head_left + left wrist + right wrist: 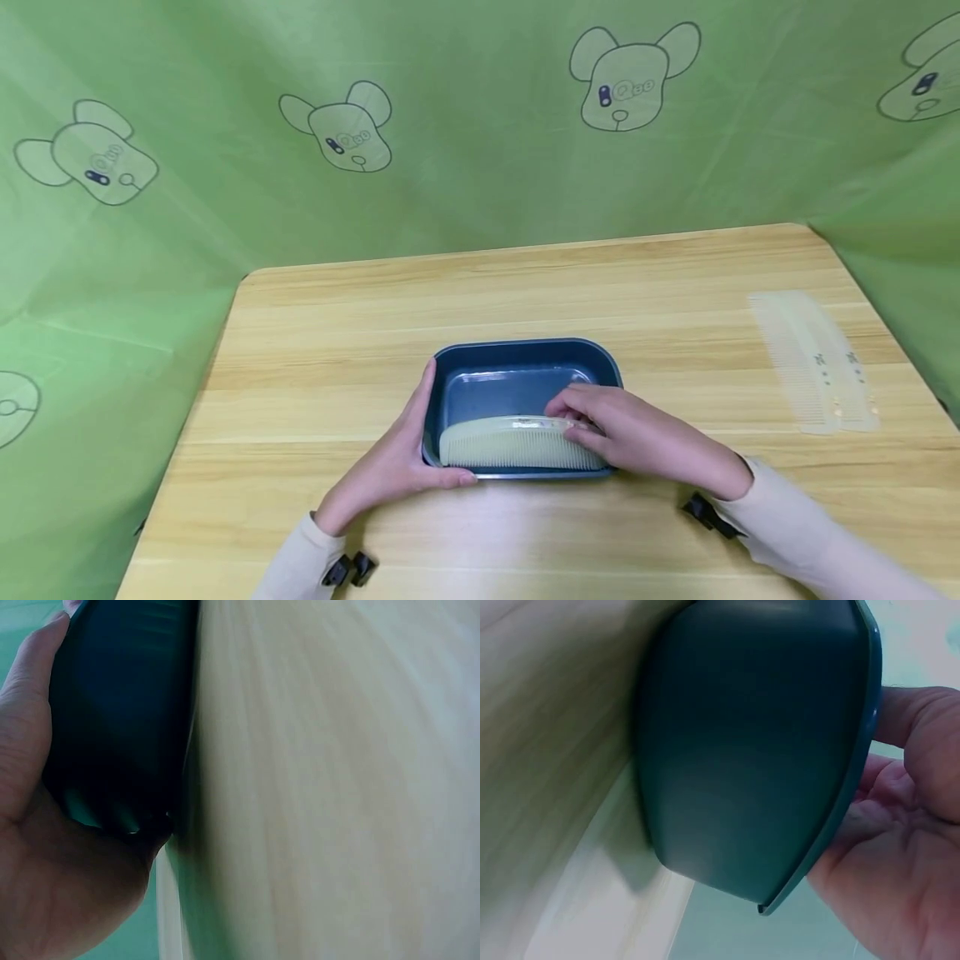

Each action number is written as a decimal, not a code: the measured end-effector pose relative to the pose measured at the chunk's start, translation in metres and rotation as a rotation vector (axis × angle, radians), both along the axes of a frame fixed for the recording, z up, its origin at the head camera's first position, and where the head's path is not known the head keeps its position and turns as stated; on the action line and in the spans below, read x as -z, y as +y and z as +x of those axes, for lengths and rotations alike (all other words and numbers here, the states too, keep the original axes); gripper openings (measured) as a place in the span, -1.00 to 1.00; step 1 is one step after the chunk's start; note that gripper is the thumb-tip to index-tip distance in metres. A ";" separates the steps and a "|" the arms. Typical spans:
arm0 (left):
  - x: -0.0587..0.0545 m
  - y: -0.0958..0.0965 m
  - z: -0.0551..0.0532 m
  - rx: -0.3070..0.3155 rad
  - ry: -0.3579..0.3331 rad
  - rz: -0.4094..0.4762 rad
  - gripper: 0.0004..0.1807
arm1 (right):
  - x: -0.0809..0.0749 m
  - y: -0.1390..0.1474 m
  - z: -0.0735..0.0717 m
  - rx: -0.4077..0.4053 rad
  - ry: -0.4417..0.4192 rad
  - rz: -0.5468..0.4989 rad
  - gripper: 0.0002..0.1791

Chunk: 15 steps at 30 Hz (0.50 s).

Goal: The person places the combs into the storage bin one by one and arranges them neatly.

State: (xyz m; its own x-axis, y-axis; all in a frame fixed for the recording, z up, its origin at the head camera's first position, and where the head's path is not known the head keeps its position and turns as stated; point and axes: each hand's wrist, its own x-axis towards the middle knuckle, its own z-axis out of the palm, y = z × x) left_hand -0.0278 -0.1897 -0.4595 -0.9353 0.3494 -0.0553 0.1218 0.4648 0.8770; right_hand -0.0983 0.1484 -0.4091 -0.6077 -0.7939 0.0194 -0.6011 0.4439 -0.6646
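A pale, cream-green comb (517,442) stands on its long side within a dark blue rectangular plastic basin (525,343), teeth downward along the near wall. At the comb's right end, my right hand (637,429) pinches its spine between thumb and fingers. My left hand (401,462) grips the basin's left end, the thumb along the near side and a finger up the left side. In the left wrist view the left hand (52,847) wraps the basin's wall (124,712). The right wrist view shows the right hand (907,825) over the rim, its fingertips hidden behind the basin (750,750).
Two translucent pale combs (787,358) lie overlapping or side by side on the right of the wooden table (360,333). Green cloth (480,192) with printed mouse heads hangs behind the table and at both sides.
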 end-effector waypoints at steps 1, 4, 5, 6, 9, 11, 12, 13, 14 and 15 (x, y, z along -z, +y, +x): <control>0.000 0.000 0.000 0.000 0.001 0.000 0.69 | 0.000 0.000 0.001 0.000 0.009 0.006 -0.78; 0.000 0.001 -0.001 0.005 -0.002 0.003 0.68 | 0.000 0.000 0.003 0.003 0.029 0.018 -0.78; 0.000 0.001 -0.001 0.006 -0.003 0.003 0.68 | 0.000 0.000 0.003 0.006 0.036 0.020 -0.78; 0.000 0.001 -0.001 0.007 -0.004 0.003 0.68 | 0.000 0.001 0.004 0.008 0.041 0.020 -0.79; 0.001 0.001 -0.002 0.008 -0.005 0.004 0.68 | 0.000 0.001 0.004 0.010 0.040 0.019 -0.79; 0.002 0.000 -0.001 0.006 -0.006 0.000 0.68 | -0.001 0.001 0.004 0.008 0.033 0.017 -0.79; 0.002 0.000 -0.001 0.004 -0.006 -0.001 0.68 | -0.001 0.001 0.004 0.006 0.030 0.015 -0.79; 0.003 0.000 0.000 0.002 -0.007 -0.003 0.68 | -0.001 0.001 0.004 0.006 0.023 0.014 -0.79; 0.003 0.000 0.000 0.001 -0.008 -0.006 0.68 | -0.001 0.001 0.004 0.005 0.018 0.010 -0.79; 0.003 0.000 0.001 0.000 -0.010 -0.010 0.68 | -0.001 0.001 0.004 0.004 0.013 0.006 -0.79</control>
